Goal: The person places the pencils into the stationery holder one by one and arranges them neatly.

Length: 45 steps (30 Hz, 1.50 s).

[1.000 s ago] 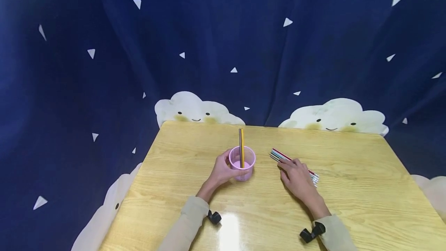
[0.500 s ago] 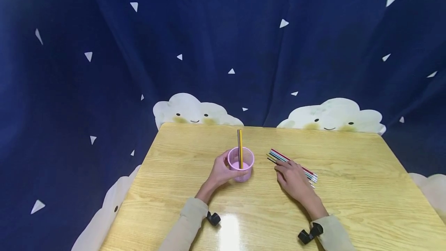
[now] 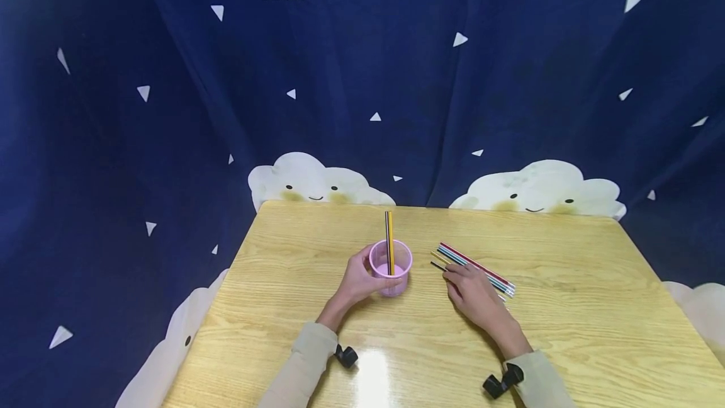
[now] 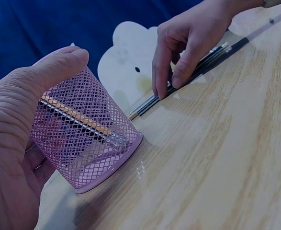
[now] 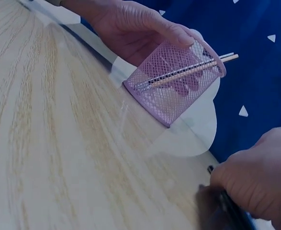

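Observation:
My left hand (image 3: 357, 282) grips a pink mesh pencil holder (image 4: 90, 139), thumb on the near side, holding it upright on the table. Two pencils (image 3: 390, 232), one yellow and one dark striped, stand inside it. To the right, my right hand (image 3: 477, 296) rests low over a row of loose pencils (image 3: 480, 267). Its fingers curl down and appear to pinch the black pencil (image 3: 436, 265), whose end pokes out beside a yellow pencil (image 3: 441, 257). The palm hides most of both. In the right wrist view, the pencil under the hand (image 5: 257, 182) is mostly covered.
The wooden table (image 3: 317, 232) reaches back to a dark blue curtain (image 3: 340, 68) with white triangles and clouds. Each wrist carries a small black camera (image 3: 504, 381). Light glares off the table near the front.
The right hand has shifted slightly left and nearer, and the black and yellow pencils now lie apart from the others. The left hand and holder stay in place; the view shifts slightly.

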### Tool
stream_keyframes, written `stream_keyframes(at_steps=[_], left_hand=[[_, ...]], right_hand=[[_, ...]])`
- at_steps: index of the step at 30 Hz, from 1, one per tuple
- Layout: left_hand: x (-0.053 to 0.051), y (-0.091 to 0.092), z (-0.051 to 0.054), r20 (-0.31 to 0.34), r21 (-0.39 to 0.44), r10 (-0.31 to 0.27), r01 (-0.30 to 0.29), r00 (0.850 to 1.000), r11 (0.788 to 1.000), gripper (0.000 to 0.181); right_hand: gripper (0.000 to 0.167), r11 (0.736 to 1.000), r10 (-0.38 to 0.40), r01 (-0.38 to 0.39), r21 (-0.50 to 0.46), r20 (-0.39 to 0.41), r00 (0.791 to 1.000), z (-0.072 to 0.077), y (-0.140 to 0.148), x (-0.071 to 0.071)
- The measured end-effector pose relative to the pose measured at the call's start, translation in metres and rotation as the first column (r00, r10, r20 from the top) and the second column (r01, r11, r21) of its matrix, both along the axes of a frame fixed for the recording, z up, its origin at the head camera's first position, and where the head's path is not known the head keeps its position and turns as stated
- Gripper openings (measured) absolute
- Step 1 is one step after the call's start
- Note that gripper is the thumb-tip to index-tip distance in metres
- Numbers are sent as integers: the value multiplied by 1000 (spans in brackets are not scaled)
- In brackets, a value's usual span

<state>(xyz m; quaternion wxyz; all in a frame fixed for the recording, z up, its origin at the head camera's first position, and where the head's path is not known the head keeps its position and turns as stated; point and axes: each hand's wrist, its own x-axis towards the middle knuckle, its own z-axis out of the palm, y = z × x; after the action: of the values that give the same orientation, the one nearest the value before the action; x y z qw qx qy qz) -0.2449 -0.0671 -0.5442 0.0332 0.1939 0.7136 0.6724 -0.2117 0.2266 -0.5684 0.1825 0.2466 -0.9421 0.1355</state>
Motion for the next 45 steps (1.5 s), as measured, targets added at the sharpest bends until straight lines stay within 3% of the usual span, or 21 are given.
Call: stream_keyframes(at_steps=[3,7,12,20,28,35,41,45], left_hand=[[4,0,8,-1,8,4,-4,1000,1000,81],[1,0,1,-2,1,23,-23,1000,1000,81],[-7,-1,-15,-13,-2,31,-31,999,1000,82],[-8,-3,-20,-23,-13,24,-24,999,1000,81],[-8,-1,-21,-52,-42,36,-38,998,998,82],[-9,0,-22,-56,-14,25,-26,998,1000,81],[-11,1,-22,-45,-13,21,-21,999,1000,82],[-7,2,-14,-35,-16,24,-25,999,1000,83]], right_hand=[[23,997,-19,20,80,-17,1000,5,-5,4],[20,990,-21,33,140,-86,996,8,-11,8],[15,994,-13,25,103,-114,993,2,-16,6],[20,998,9,-1,60,-132,991,-2,-14,6],[38,1000,21,-21,0,-41,999,3,-9,8],[40,994,54,-54,-93,2,999,13,-10,7],[41,971,86,-76,-225,33,996,29,-11,8],[50,952,100,-67,-299,97,990,38,-8,10]])
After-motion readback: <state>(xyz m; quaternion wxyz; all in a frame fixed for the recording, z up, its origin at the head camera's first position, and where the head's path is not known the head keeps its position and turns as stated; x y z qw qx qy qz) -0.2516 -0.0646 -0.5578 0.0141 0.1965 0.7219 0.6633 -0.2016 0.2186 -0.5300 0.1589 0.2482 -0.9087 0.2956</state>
